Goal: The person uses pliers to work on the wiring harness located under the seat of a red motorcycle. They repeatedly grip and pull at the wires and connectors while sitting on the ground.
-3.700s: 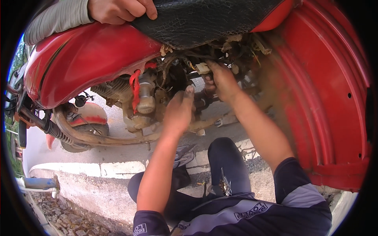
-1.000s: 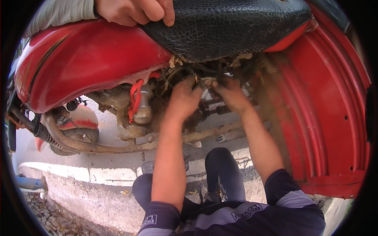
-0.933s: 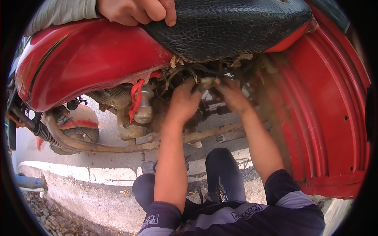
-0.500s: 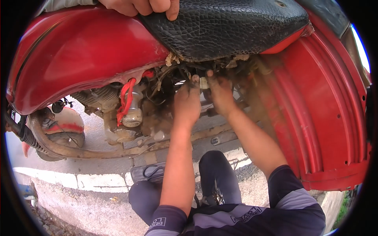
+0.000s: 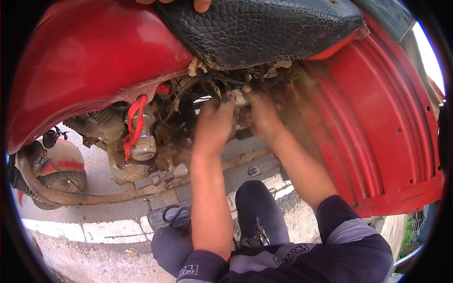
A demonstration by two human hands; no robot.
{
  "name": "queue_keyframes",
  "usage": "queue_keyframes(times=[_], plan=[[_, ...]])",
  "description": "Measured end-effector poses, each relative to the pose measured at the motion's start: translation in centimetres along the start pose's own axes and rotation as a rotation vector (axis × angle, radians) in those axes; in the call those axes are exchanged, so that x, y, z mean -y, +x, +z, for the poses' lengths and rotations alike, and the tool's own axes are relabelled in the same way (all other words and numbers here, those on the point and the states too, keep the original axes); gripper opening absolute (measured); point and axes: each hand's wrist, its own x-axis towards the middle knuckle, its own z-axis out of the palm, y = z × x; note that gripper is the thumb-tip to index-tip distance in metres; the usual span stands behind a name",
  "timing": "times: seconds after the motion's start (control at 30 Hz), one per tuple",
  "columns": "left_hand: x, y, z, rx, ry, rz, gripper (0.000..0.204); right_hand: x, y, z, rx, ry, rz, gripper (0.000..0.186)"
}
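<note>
Under the edge of the cracked black seat (image 5: 264,33), a small off-white block (image 5: 240,97), possibly a wire connector, is pinched between my two hands. My left hand (image 5: 214,123) is closed with its thumb against the block's left side. My right hand (image 5: 264,115) grips the right side, thumb on top. Lower fingers of both hands are partly hidden. Loose dark wires (image 5: 207,82) hang just above and to the left of my hands.
Left of my hands are a red fuel tank (image 5: 104,52), a red strap (image 5: 137,125) and a dusty engine (image 5: 106,125). A ribbed red panel (image 5: 358,118) stands close on the right. A frame tube (image 5: 113,195) runs below. Another person's hand (image 5: 202,4) rests on the seat.
The view has shifted slightly, so the tank and engine sit further left. Both my hands still hold the off-white block, which now tilts a little more. The other person's hand is mostly out of view.
</note>
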Motion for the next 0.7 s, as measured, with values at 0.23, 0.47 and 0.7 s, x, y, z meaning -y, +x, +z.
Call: queue_keyframes(times=[0.23, 0.47, 0.7], plan=[[-1.1, -0.9, 1.7, -0.137, -0.122, -0.075, 0.031, 0.6, -1.0, 1.1, 0.027, 0.237, 0.035, 0.028], [-1.2, -0.2, -0.1, -0.03, 0.029, -0.093, 0.031, 0.8, -0.6, 1.3, -0.071, 0.011, -0.073, 0.033], [-1.7, 0.1, -0.8, 0.004, -0.042, -0.146, 0.024, 0.8, -0.5, 0.9, -0.022, 0.054, -0.104, 0.033]])
